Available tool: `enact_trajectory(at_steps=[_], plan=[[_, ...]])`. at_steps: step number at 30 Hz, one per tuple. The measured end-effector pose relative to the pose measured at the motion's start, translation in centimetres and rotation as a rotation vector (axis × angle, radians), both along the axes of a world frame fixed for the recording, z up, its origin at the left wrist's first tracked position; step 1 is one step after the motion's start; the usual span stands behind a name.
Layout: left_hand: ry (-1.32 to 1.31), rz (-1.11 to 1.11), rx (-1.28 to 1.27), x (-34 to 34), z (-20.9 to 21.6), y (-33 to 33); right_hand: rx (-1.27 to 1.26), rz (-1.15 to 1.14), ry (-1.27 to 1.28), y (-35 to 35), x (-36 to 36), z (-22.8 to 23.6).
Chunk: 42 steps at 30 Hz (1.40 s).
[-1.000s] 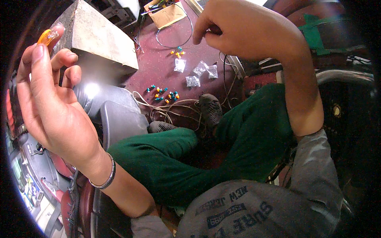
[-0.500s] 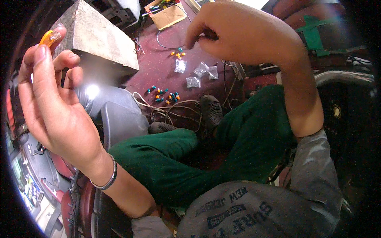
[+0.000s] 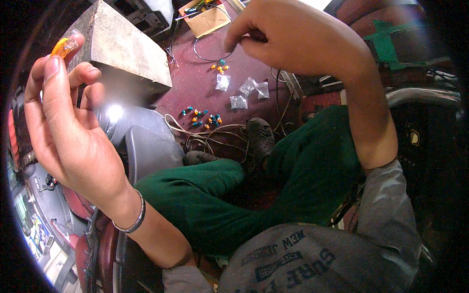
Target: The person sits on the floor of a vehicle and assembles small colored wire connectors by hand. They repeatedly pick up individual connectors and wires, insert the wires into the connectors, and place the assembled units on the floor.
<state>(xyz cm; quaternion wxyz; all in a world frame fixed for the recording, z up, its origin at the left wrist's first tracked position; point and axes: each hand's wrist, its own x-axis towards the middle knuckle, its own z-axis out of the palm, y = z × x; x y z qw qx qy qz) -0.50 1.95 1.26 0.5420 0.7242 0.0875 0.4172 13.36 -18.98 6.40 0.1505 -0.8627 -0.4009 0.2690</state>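
Note:
Raised at the far left, my left hand [image 3: 73, 122] pinches a small orange-and-clear piece [image 3: 63, 47] between thumb and fingers. Its other fingers are loosely curled, and a bracelet circles the wrist. My right hand [image 3: 273, 39] is bent at the wrist at the top, with fingers curled down. Whatever it may hold is hidden by the fingers. On the dark red floor below lie small orange and teal pieces in two groups, a far group [image 3: 220, 67] and a near group [image 3: 214, 120]. Small clear bags [image 3: 239, 102] lie beside them.
A large pale block [image 3: 128, 46] stands at the upper left, with a grey plastic part [image 3: 151, 146] nearer me. Behind is a cardboard box [image 3: 202, 22] holding tools. Pale cables [image 3: 210, 131] run across the floor by my shoes [image 3: 260, 138]. A curved metal tube [image 3: 425, 95] is at right.
My right hand has shifted slightly up and left, fingers still curled. The left hand keeps its pinch on the orange-and-clear piece, hardly moving.

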Motion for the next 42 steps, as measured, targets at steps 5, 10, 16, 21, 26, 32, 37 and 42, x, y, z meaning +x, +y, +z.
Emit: enact_trajectory(at_steps=[5, 10, 16, 21, 26, 32, 37, 42], plan=[[-0.003, -0.004, -0.006, 0.0, -0.1, 0.0, 0.278, 0.161, -0.026, -1.2, 1.1, -2.7], [0.088, -0.038, 0.084, 0.1, -0.4, -0.4, 0.593, 0.146, -0.037, -0.8, 0.7, -0.6], [0.138, -0.23, 0.002, 0.4, -1.0, -1.0, 0.847, 0.283, -0.137, 0.0, -1.5, -1.2], [0.129, -0.239, -0.046, 0.8, -1.0, -3.7, 0.787, 0.168, -0.176, 0.5, -1.1, -4.1], [0.183, -0.267, -0.097, 0.7, -0.4, -3.7, 0.766, 0.13, -0.219, 0.8, -1.0, -4.0], [0.212, -0.309, -0.075, 0.7, -0.3, -3.7, 0.799, 0.16, -0.158, 1.1, -1.3, -4.1], [0.207, -0.438, -0.215, 0.7, -0.7, -3.3, 0.848, 0.178, 0.026, 1.2, -1.2, -4.3], [0.233, -0.569, -0.496, 0.4, -0.4, -3.3, 0.841, 0.225, 0.076, 0.9, -0.8, -3.9]])
